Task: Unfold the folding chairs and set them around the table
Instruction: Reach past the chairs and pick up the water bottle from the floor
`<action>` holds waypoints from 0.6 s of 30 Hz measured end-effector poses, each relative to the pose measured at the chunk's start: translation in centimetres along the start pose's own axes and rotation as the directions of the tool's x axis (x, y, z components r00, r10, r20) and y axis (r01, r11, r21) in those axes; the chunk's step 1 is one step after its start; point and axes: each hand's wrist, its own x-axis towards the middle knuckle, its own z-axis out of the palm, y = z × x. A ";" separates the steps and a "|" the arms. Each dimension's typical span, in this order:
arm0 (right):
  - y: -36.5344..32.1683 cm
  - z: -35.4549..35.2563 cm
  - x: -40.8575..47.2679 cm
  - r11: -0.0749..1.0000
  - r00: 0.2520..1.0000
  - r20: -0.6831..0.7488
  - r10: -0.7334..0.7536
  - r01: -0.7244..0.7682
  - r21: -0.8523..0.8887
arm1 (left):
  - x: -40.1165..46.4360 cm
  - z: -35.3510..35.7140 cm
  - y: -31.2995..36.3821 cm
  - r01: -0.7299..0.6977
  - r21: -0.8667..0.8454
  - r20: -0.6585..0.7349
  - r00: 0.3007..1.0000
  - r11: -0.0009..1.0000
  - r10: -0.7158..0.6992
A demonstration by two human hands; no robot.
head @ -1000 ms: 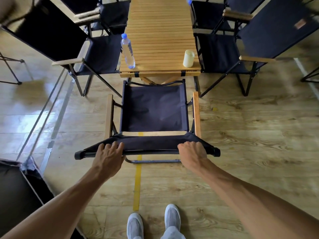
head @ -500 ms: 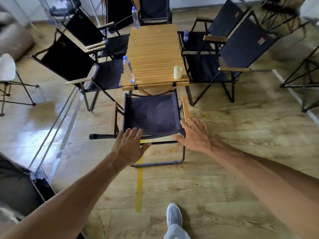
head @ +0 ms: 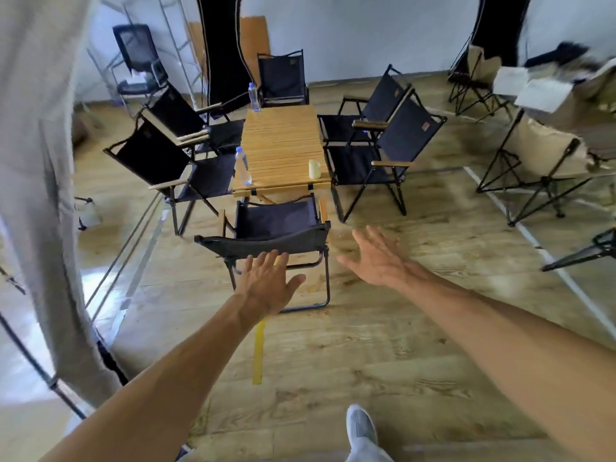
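Folding chair (head: 276,225) stands unfolded at the desk's (head: 281,141) near end. Left hand (head: 266,285) and right hand (head: 380,258) hover behind the chair, fingers spread wide, holding nothing. Capped bottle (head: 242,166) and cup (head: 314,169) stand on the desk; contents cannot be told.

I am seeing both hands hovering with fingers spread and holding nothing, the left hand (head: 266,285) just in front of the nearest chair (head: 276,225) and the right hand (head: 380,258) off to that chair's right. That chair is standing unfolded at the near end of the wooden table (head: 283,145), with two dark chairs sitting along each long side of the table and one at its far end.
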 end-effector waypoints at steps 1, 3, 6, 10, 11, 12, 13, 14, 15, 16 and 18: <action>0.9 -1.2 -0.8 1.000 1.000 -0.017 0.005 -0.006 -0.014 | -0.1 -0.9 1.4 -0.017 -0.005 0.002 1.000 1.000 0.017; 3.2 -3.3 -2.0 0.996 0.998 -0.070 0.004 -0.010 -0.088 | 0.1 -2.3 4.1 -0.067 0.003 -0.022 0.997 0.998 0.067; 7.6 -5.3 -3.0 0.990 0.996 -0.084 0.026 -0.037 -0.136 | 1.6 -3.7 8.5 -0.122 0.019 -0.049 0.991 0.992 0.123; 14.9 -5.6 -2.4 0.989 0.994 -0.073 0.082 -0.090 -0.117 | 5.8 -3.5 15.2 -0.159 0.031 -0.018 0.987 0.987 0.159; 17.1 -5.4 -1.8 0.988 0.993 -0.071 0.094 -0.102 -0.117 | 7.2 -3.1 17.1 -0.170 0.029 -0.007 0.985 0.985 0.170; 19.4 -5.1 -1.2 0.986 0.992 -0.060 0.109 -0.116 -0.117 | 8.8 -2.6 19.0 -0.181 0.029 0.007 0.984 0.983 0.181; 21.9 -4.8 -0.4 0.985 0.991 -0.041 0.124 -0.128 -0.113 | 10.6 -2.0 21.1 -0.189 0.029 0.027 0.982 0.982 0.188; 24.5 -4.4 0.4 0.985 0.991 -0.019 0.136 -0.137 -0.108 | 12.3 -1.4 23.2 -0.194 0.027 0.049 0.980 0.981 0.192; 27.1 -4.1 1.4 0.984 0.989 0.001 0.147 -0.146 -0.101 | 14.1 -0.8 25.5 -0.199 0.027 0.072 0.978 0.980 0.197; 29.8 -3.8 2.4 0.983 0.988 0.017 0.156 -0.153 -0.098 | 16.0 -0.2 27.7 -0.203 0.027 0.095 0.975 0.979 0.199; 35.1 -3.2 4.5 0.982 0.985 0.047 0.167 -0.162 -0.102 | 19.7 1.0 32.2 -0.204 0.023 0.138 0.970 0.979 0.199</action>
